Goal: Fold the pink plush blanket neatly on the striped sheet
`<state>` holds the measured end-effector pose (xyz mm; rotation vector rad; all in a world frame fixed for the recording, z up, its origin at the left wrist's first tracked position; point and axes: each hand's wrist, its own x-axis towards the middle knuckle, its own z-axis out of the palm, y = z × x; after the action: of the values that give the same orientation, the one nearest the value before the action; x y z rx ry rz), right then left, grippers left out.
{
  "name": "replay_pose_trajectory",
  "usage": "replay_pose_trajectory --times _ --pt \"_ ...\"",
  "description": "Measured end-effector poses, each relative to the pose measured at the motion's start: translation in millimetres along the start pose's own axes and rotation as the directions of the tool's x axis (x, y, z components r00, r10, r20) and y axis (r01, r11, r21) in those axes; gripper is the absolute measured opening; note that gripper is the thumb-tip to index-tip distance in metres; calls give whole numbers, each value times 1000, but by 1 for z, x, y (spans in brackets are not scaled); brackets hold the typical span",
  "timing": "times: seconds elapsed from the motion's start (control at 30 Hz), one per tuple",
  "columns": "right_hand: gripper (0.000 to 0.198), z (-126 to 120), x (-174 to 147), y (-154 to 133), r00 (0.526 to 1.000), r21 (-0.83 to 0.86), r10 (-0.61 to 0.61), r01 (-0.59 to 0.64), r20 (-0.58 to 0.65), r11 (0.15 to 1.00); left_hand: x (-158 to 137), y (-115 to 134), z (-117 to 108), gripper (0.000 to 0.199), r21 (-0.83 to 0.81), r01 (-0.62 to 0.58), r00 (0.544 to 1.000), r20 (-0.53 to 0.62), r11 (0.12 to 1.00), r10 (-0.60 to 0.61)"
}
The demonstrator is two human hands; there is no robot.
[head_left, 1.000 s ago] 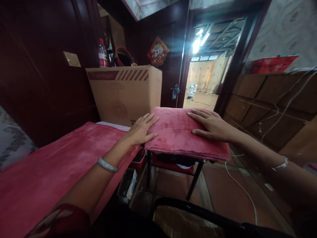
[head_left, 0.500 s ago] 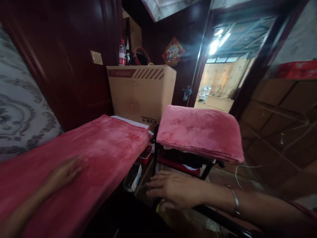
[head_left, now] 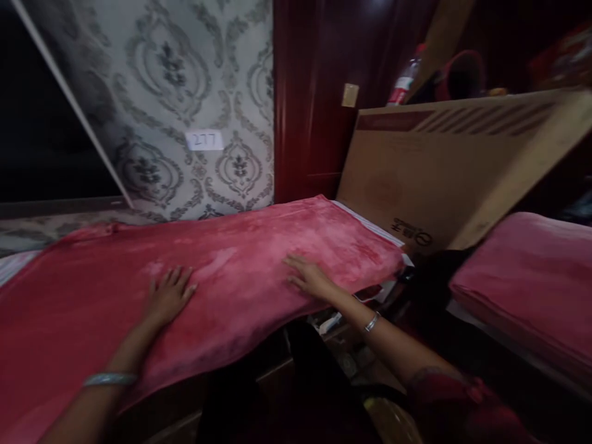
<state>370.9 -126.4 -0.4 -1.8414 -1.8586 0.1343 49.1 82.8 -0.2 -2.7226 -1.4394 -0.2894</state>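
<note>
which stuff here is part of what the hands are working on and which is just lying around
In hand: left hand and right hand, both flat on the spread red plush blanket.
Lying about: folded pink blanket, brown cardboard box, clear plastic bottle.

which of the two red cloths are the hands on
The spread red cloth on the left; left hand and right hand lie flat on it. The folded red cloth lies untouched.

A big red plush blanket [head_left: 240, 265] is spread out flat, draped over the front edge, a bit rumpled near the right end. Its fuzzy nap is patchy, with lighter streaks.
</note>
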Motion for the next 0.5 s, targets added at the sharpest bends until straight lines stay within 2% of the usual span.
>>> replay_pose_trajectory --times 0.1,0.2,0.33,0.5 --pt "61 18 31 10 994 -140 110 -110 -7 984 -2 -12 16 63 42 56 996 72 998 -59" --pt "59 40 37 22 975 -290 211 -183 69 940 -2 -15 27 62 36 44 996 74 998 -47" --pt "59 63 32 42 973 -402 212 -160 89 902 -7 -17 30 62 -19 41 998 47 999 -40" --pt "61 72 30 55 980 -428 190 -147 59 892 -13 -15 30 65 -73 66 997 41 995 -63"
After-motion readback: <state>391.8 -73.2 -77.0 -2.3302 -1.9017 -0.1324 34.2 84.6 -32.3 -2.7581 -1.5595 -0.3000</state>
